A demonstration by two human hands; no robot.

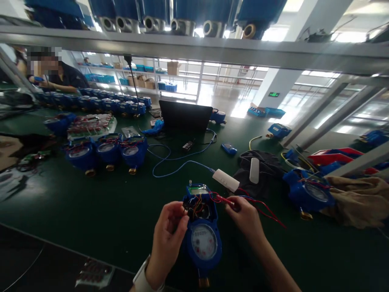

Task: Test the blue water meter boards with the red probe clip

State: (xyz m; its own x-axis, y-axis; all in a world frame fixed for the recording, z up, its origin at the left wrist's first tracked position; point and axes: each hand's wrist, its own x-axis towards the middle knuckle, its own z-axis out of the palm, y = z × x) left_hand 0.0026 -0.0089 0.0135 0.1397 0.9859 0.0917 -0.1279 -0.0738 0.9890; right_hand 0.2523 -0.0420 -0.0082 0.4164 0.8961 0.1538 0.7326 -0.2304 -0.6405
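- My left hand, a pale band at its wrist, pinches a small dark part at the left edge of the meter's open compartment
- My right hand grips a slim red probe-like piece just right of that compartment
- The blue meter with a round clear-faced dial rests between my hands on the dark green tabletop, thin coloured wires bunched inside
- Beyond it sits a white rectangular box, a blue cable running from one end
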